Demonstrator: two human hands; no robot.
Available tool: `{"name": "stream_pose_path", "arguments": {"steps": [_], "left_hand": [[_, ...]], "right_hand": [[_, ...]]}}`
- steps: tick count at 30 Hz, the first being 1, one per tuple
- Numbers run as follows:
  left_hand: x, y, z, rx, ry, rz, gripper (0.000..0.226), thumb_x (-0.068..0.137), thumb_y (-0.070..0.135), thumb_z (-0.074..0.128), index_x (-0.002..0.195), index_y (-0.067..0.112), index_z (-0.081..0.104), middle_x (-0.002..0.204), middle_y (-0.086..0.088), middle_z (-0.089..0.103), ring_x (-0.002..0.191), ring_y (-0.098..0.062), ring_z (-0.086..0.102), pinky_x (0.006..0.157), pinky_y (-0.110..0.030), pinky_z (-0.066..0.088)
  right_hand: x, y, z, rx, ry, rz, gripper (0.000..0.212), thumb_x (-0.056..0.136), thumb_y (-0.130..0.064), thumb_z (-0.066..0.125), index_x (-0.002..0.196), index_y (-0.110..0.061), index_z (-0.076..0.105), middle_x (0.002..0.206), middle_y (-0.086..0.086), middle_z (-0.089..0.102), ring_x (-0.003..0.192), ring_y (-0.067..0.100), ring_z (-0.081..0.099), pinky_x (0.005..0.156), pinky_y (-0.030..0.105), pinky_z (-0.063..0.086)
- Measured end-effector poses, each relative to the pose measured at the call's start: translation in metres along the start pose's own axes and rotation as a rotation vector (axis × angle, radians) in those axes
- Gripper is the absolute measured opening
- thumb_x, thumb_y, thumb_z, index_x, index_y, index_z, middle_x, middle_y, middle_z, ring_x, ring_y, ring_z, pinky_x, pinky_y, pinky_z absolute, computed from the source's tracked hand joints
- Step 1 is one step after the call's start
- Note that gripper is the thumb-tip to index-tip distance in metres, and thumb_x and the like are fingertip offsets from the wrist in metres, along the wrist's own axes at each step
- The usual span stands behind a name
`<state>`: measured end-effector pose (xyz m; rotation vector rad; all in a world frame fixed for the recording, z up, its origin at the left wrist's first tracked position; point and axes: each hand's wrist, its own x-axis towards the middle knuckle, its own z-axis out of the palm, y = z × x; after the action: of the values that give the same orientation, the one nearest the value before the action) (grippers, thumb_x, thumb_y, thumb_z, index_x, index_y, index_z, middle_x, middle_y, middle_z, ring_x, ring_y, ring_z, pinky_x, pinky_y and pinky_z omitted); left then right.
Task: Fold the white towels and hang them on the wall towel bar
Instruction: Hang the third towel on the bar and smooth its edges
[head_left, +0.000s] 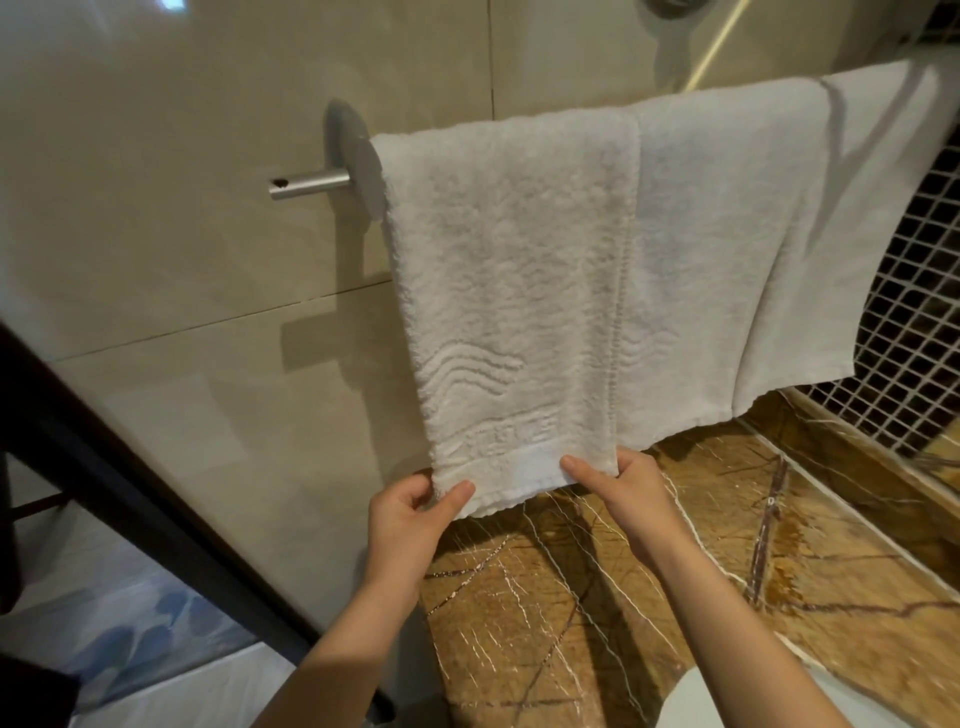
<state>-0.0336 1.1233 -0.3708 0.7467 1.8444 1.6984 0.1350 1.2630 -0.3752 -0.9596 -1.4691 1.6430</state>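
A folded white terry towel (509, 291) with a wave pattern hangs over the left end of the wall towel bar (311, 184). My left hand (410, 519) pinches its bottom left corner. My right hand (623, 493) pinches its bottom right corner. Next to it on the right hangs a second white towel (717, 249), and a smoother white cloth (852, 218) hangs further right. The towels cover most of the bar; only its left stub and round mount show.
The beige tiled wall (182, 208) is behind the bar. A brown marble counter (597, 597) lies below, with a white basin rim (691, 701) at the bottom right. A mosaic-tiled surface (914, 338) is at the right. A dark frame (130, 493) runs diagonally at the left.
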Motion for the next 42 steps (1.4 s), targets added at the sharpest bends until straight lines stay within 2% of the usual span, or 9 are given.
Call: {"name": "stream_pose_path", "arguments": {"steps": [3,7,14,19,24,27,32,37,42], "left_hand": [[-0.001,0.001,0.001,-0.021,0.001,0.0,0.054,0.062,0.029,0.084,0.081,-0.015,0.059,0.072,-0.017,0.059,0.068,-0.023,0.052,0.065,-0.036,0.043],[-0.007,0.006,0.004,-0.044,-0.007,-0.017,0.018,0.068,0.009,0.082,0.082,0.005,0.073,0.083,-0.013,0.074,0.083,-0.031,0.07,0.078,-0.043,0.055],[-0.004,0.013,0.003,-0.102,-0.006,-0.014,0.033,0.068,0.0,0.079,0.1,0.005,0.071,0.091,-0.003,0.075,0.087,-0.016,0.072,0.074,-0.023,0.056],[-0.001,0.012,0.004,-0.087,0.023,-0.006,0.035,0.068,-0.002,0.079,0.101,0.003,0.07,0.092,-0.007,0.075,0.085,-0.015,0.071,0.074,-0.022,0.056],[-0.004,0.011,0.009,-0.114,0.02,0.011,0.019,0.076,-0.005,0.072,0.094,0.001,0.071,0.085,-0.008,0.075,0.077,-0.014,0.072,0.063,-0.017,0.053],[-0.005,0.008,0.01,-0.101,0.011,0.025,0.022,0.074,-0.004,0.074,0.096,0.001,0.071,0.088,-0.008,0.075,0.083,-0.021,0.072,0.071,-0.024,0.056],[-0.007,0.006,0.012,-0.044,-0.011,0.007,0.027,0.068,-0.005,0.078,0.089,0.011,0.073,0.086,-0.004,0.075,0.086,-0.022,0.071,0.082,-0.034,0.054],[-0.015,0.002,0.009,0.039,0.007,0.039,0.022,0.071,0.0,0.078,0.078,0.021,0.074,0.078,-0.001,0.075,0.078,-0.019,0.072,0.072,-0.029,0.056],[-0.013,0.004,0.006,0.074,0.01,0.044,0.021,0.073,0.002,0.077,0.076,0.022,0.073,0.076,0.0,0.075,0.076,-0.018,0.072,0.07,-0.026,0.056]], "right_hand": [[0.001,0.001,0.001,-0.026,0.004,-0.015,0.012,0.08,-0.01,0.074,0.084,-0.02,0.071,0.085,-0.008,0.074,0.078,0.003,0.07,0.063,0.013,0.052],[0.0,0.007,0.001,-0.047,0.019,-0.042,0.019,0.081,-0.008,0.072,0.094,-0.022,0.07,0.085,-0.012,0.073,0.079,0.001,0.07,0.063,0.012,0.051],[0.004,0.019,0.002,-0.087,0.059,-0.045,0.029,0.083,-0.011,0.072,0.109,-0.019,0.064,0.097,-0.006,0.071,0.085,0.003,0.069,0.067,0.014,0.052],[0.004,0.027,0.006,-0.079,0.133,-0.007,0.01,0.084,-0.014,0.071,0.093,-0.012,0.068,0.085,-0.001,0.07,0.081,0.015,0.066,0.064,0.017,0.049],[-0.012,0.042,0.031,0.112,0.135,0.181,0.032,0.076,-0.025,0.073,0.102,-0.007,0.065,0.098,0.005,0.071,0.089,0.019,0.066,0.076,0.027,0.052],[-0.031,0.05,0.053,0.351,0.046,0.302,0.024,0.077,-0.018,0.07,0.098,-0.006,0.067,0.095,0.006,0.072,0.088,0.018,0.067,0.076,0.025,0.053],[-0.049,0.051,0.084,0.724,-0.031,0.413,0.03,0.071,-0.021,0.071,0.096,-0.004,0.066,0.083,0.006,0.069,0.081,0.02,0.063,0.084,0.036,0.054],[-0.06,0.046,0.103,0.746,0.029,0.39,0.026,0.07,-0.018,0.071,0.089,-0.002,0.065,0.086,0.008,0.072,0.086,0.019,0.066,0.094,0.036,0.049],[-0.062,0.046,0.106,0.765,0.051,0.392,0.021,0.076,-0.011,0.068,0.093,0.001,0.067,0.088,0.01,0.072,0.082,0.015,0.068,0.084,0.027,0.053]]}}
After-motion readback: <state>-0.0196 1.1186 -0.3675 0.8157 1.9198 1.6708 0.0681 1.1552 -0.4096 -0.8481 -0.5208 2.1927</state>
